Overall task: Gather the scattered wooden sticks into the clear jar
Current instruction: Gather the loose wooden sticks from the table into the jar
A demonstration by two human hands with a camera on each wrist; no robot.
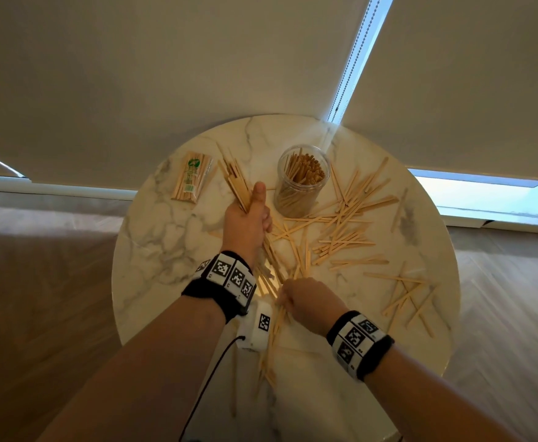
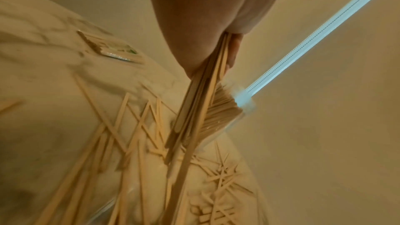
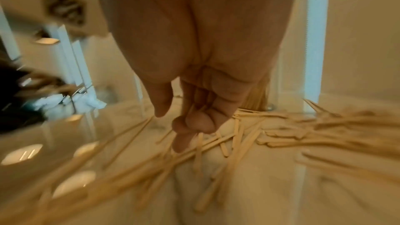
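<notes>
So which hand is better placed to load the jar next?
Left. The left hand already holds a bundle of sticks right beside the clear jar; the right hand is low at the near edge, picking among loose sticks.

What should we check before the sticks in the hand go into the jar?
1. Left hand grips the bundle of sticks tightly: ok, fingers and thumb are wrapped round it.
2. Clear jar stands upright with its mouth open: ok.
3. Room left in the jar: cannot tell for sure; it already holds many sticks.
4. Bundle ends lined up: not ok, they fan out unevenly in the left wrist view.
5. Right hand out of the way: ok, it is near the table's front edge, on loose sticks, away from the jar.
6. All sticks gathered: not ok, many lie scattered on the table.
</notes>
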